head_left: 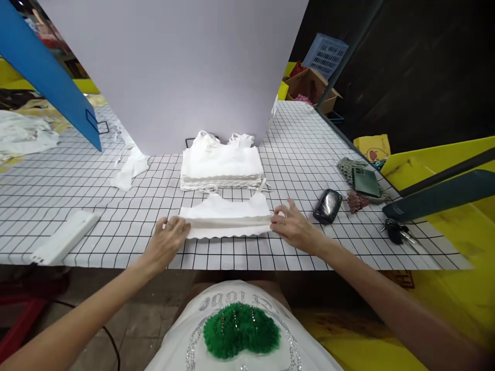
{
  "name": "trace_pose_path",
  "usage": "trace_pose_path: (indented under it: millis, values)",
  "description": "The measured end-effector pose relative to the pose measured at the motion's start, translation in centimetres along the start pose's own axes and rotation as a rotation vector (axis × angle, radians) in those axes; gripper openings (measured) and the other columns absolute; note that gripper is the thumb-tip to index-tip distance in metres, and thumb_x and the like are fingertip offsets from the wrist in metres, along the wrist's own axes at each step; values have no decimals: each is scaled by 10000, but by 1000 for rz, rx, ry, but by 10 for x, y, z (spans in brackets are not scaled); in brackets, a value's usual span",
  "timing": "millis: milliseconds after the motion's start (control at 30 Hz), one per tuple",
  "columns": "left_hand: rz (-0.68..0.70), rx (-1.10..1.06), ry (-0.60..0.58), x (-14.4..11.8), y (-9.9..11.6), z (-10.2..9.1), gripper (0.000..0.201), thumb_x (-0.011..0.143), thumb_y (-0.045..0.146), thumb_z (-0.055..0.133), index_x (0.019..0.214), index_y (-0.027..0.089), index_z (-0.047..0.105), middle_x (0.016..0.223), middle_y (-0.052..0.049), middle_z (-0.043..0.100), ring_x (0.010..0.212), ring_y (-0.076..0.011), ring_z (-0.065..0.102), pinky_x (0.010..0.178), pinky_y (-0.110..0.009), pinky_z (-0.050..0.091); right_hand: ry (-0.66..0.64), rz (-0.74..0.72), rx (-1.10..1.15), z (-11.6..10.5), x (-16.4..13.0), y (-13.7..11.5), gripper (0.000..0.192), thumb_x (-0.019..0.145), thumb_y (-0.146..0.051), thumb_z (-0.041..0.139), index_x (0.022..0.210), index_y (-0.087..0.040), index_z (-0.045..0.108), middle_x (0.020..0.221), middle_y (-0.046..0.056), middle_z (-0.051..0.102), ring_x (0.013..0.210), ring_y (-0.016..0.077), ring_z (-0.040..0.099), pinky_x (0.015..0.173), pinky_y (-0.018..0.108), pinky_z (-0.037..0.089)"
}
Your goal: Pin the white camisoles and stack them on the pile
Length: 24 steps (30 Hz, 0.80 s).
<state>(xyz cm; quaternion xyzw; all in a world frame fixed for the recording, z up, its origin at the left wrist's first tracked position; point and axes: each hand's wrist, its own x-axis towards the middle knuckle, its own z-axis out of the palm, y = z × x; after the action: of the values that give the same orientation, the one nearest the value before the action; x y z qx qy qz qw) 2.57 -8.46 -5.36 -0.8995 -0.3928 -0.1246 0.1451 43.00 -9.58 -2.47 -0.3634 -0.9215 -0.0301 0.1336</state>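
Observation:
A white strappy top [228, 210] lies on the checked table cover in front of me, its lower hem folded up into a wide band. My left hand [167, 238] pinches the left end of that band. At the right end, my right hand [291, 226] grips the fabric between thumb and fingers. Just beyond it sits a neat stack of folded white tops [223, 164], with thin straps bunched on top and loose straps trailing at its front edge.
A large pale board [185, 67] rises behind the stack. On the left are a white power strip [65, 238] and a white fabric scrap [130, 169]. To the right lie a black plastic-wrapped item [327, 206], a green phone [365, 182] and keys [398, 232].

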Motion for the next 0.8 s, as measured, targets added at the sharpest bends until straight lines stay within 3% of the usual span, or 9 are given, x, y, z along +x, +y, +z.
trace_pose_path:
  millis: [100,233,300,367,467,567,700,800]
  values:
    - [9,-121,-6,-27,21,-1,467,855,-42,414,1170,200,660,1077,-128,676,1023,-286,639,917,-472,444,-8,-40,95,14,-19,-21,226,946,-47,517,920,-170,705,905,68,720,941,236,598,920,520,513]
    - [-166,-401,146,-37,31,-16,334,918,134,560,1234,231,611,1158,-122,606,1071,-286,605,938,-458,474,178,-22,280,16,-34,-43,235,941,-63,544,1102,-180,668,1027,98,716,915,208,627,772,372,557]
    - [-287,-419,168,-33,32,-13,324,920,209,615,1244,205,607,1204,-149,567,1098,-309,580,942,-477,486,252,91,258,19,-34,-50,212,944,-107,562,1116,-188,657,1030,112,695,925,220,628,774,381,553]
    - [-330,-407,114,-30,34,-4,326,932,268,626,1248,189,616,1226,-162,557,1085,-318,574,938,-502,490,209,194,170,23,-32,-52,163,948,-149,566,1080,-177,656,969,114,675,900,239,607,791,416,536]
    - [-278,-463,28,-29,38,8,302,973,257,572,1267,211,623,1210,-140,572,1092,-294,570,937,-485,500,52,203,64,26,-33,-50,187,948,-76,483,907,-165,642,825,82,636,811,222,554,842,446,504]
    - [-241,-502,20,-32,42,9,324,979,261,578,1301,241,603,1262,-135,568,1167,-300,548,977,-502,479,-19,191,18,21,-40,-45,249,933,-22,445,823,-169,613,788,69,615,809,220,538,920,495,468]
    - [-301,-502,102,-33,42,3,308,963,283,614,1268,245,603,1267,-137,581,1150,-301,572,990,-522,451,7,215,64,11,-44,-43,220,947,-53,473,856,-187,622,804,60,637,817,220,545,892,495,458]
    - [-243,-516,55,-32,44,5,393,915,365,683,1283,254,602,1252,-128,605,1147,-316,573,977,-511,455,108,256,134,8,-39,-43,185,926,-67,518,825,-197,603,763,49,628,783,211,535,801,429,475]
